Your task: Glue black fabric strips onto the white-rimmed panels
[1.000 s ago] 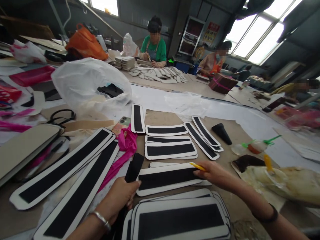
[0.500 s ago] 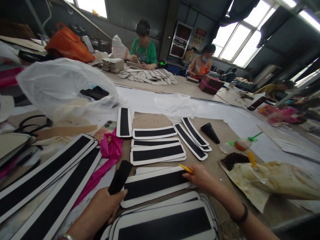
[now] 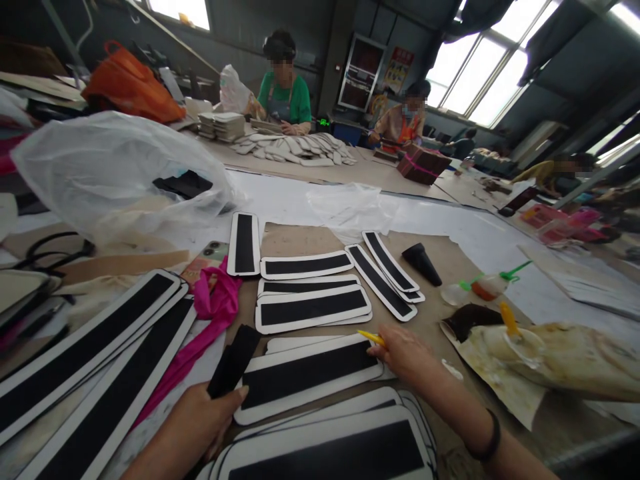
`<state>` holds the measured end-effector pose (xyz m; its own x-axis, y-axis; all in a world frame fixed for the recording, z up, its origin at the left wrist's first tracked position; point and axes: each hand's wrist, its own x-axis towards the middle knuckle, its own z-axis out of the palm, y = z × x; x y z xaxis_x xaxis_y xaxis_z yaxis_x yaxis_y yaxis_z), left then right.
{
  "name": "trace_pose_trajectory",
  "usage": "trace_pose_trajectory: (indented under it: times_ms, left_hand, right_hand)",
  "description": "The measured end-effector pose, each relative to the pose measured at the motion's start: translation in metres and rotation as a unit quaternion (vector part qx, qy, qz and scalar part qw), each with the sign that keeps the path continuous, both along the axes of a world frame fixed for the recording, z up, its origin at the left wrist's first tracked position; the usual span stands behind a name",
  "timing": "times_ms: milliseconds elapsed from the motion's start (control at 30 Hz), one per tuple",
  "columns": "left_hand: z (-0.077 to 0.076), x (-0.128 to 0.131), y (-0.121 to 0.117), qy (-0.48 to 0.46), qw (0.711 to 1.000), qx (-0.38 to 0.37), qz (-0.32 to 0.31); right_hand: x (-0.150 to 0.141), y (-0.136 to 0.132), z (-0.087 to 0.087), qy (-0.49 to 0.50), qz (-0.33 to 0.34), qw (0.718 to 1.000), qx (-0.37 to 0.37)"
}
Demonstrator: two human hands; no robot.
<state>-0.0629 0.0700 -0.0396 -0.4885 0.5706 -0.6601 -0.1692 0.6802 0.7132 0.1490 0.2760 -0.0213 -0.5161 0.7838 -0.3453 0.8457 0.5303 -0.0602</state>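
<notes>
Your left hand (image 3: 193,417) is closed round a folded bundle of black strips (image 3: 234,360), with the thumb at the left end of the middle panel (image 3: 306,379), a white-edged piece with a black band along it. Your right hand (image 3: 404,352) pinches a slim yellow tool (image 3: 371,338), its tip pointing left over the top right corner of the middle panel; the other fingers of that hand are curled at the panel's right end.

The middle panel lies flat, overlapping more white pieces at its far edge. On the near side of it is a stack of wider panels (image 3: 333,450). Beyond it lie shorter panels (image 3: 313,308), and past its far right corner are slanted narrow panels (image 3: 383,280) and a black cone (image 3: 423,264). Well to its left are long panels (image 3: 93,348), with a pink cloth (image 3: 216,298) between. To its right, past your right forearm, a yellow-handled brush or spreader (image 3: 510,320) stands in a stained container (image 3: 565,353); I can't tell which it is.
</notes>
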Motion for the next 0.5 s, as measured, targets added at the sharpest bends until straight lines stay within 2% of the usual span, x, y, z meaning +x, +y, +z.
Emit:
trace_pose_trajectory:
  times_ms: [133, 300, 500]
  left_hand:
    - [-0.004, -0.004, -0.006, -0.053, 0.998, 0.035, -0.003]
    - [-0.010, -0.011, -0.012, -0.099, 0.992, 0.083, 0.005]
    - [0.007, -0.017, -0.017, -0.117, 0.983, 0.143, 0.020]
  right_hand:
    - [0.010, 0.005, 0.000, 0.039, -0.023, 0.999, -0.007]
    - [0.009, 0.012, -0.007, 0.100, -0.048, 0.990, -0.083]
    - [0.011, 0.018, 0.002, 0.167, -0.050, 0.981, -0.082]
